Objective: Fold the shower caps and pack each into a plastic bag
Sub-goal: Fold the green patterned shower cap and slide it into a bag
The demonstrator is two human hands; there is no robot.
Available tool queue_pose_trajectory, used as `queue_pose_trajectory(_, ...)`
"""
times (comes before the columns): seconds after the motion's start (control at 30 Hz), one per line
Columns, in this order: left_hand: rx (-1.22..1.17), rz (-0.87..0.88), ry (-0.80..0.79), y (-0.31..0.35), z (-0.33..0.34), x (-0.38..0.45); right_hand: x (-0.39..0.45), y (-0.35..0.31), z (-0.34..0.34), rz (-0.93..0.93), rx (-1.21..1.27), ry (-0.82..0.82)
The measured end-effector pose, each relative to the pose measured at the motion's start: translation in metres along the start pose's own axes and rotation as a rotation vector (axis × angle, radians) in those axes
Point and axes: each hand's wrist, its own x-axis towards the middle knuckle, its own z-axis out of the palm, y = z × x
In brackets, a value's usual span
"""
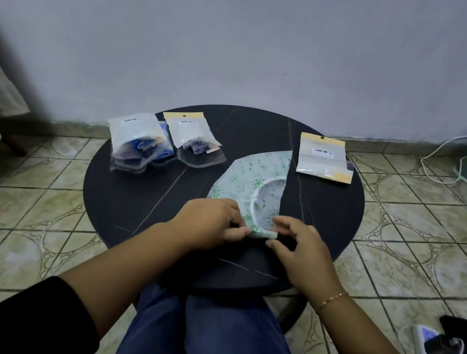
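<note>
- Green floral cap (245, 175) lies folded in half on the dark round counter (127, 205), its near tip at the front edge between both hands.
- Left hand (208, 222) pinches the near tip, fingers curled onto the fabric.
- Right hand (300, 251) has its fingers bent, the tips touching the same tip from the other side; whether it truly grips is hard to tell.
- Folding looks to be the step in hand; the next move likely calls for rolling or folding the tip away toward the far end, keeping it narrow enough for a bag.
- Empty bag (323, 158) waits just beyond the cap, to the right.
- Filled bags (150, 146) sit at the far left.
</note>
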Motion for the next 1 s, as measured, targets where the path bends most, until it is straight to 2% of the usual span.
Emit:
queue_pose_trajectory(0.13, -0.260, -0.120, -0.123, 0.001, -0.005, 0.003, 0.004, -0.001, 0.000, 0.055, 0.081, -0.034)
queue_pose_trajectory(0.33, -0.320, -0.115, -0.141, 0.000, -0.012, 0.001, 0.005, -0.002, -0.003, 0.142, 0.182, -0.014)
queue_pose_trajectory(0.5, -0.456, -0.218, -0.217, -0.012, -0.012, 0.003, 0.000, -0.001, 0.001, 0.172, 0.203, 0.026)
queue_pose_trajectory(0.63, -0.485, -0.258, -0.268, -0.011, -0.015, 0.008, -0.003, 0.001, 0.005, 0.170, 0.142, 0.103)
queue_pose_trajectory(0.8, -0.526, -0.305, -0.305, -0.010, -0.018, 0.012, 0.002, -0.009, 0.005, 0.228, 0.151, 0.125)
queue_pose_trajectory(1.0, -0.447, -0.355, -0.322, -0.006, -0.016, 0.020, 0.009, -0.016, 0.008, 0.264, 0.009, 0.143)
